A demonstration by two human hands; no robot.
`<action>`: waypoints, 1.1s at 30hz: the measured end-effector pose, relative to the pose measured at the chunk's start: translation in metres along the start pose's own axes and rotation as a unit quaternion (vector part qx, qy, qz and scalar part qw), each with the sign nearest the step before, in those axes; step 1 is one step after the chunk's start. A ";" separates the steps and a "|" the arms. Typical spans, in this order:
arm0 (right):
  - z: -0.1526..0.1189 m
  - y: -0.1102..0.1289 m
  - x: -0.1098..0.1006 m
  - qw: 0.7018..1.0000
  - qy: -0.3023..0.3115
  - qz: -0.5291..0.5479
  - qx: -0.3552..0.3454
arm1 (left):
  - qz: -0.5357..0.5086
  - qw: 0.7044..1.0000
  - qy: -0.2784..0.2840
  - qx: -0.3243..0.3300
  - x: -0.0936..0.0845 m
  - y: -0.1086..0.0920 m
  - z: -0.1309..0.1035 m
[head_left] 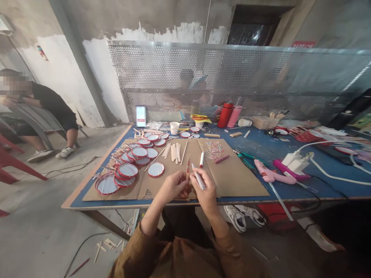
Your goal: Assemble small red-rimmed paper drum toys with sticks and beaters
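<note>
A: Upper-limb position?
B: The left hand and right hand face each other just inside the desk's near edge, forearms converging from below.
A: And the fingers?
B: Curled, thumb opposed in a pinch on both sides; the wrists lie over the near edge.

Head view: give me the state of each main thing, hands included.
left hand: closed on stick
right hand: closed on held marker
stick: held, red-banded
held marker: angled towards stick
loose marker: lying on cardboard
phone: upright, screen lit
near cup: upright
far-right cup: on its side
red bottle: upright, lidded
pink bottle: upright, lidded
glue gun: lying down, unheld
</note>
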State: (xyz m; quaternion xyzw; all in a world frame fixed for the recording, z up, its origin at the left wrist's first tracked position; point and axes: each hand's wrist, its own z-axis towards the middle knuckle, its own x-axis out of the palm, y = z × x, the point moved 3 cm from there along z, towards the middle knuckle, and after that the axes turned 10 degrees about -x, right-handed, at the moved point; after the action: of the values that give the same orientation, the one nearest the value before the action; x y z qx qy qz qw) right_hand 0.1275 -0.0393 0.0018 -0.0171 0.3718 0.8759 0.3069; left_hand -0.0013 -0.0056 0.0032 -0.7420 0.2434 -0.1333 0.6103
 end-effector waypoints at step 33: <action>0.074 -0.095 -0.215 0.693 0.285 -0.660 0.051 | 0.071 0.991 -0.098 -0.050 -0.003 -0.003 0.007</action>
State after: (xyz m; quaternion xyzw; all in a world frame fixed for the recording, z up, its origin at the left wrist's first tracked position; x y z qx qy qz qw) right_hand 0.3688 -0.0526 0.0503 -0.4916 0.3785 0.3809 0.6855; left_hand -0.0002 0.0023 0.0048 -0.7622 0.2408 -0.0038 0.6009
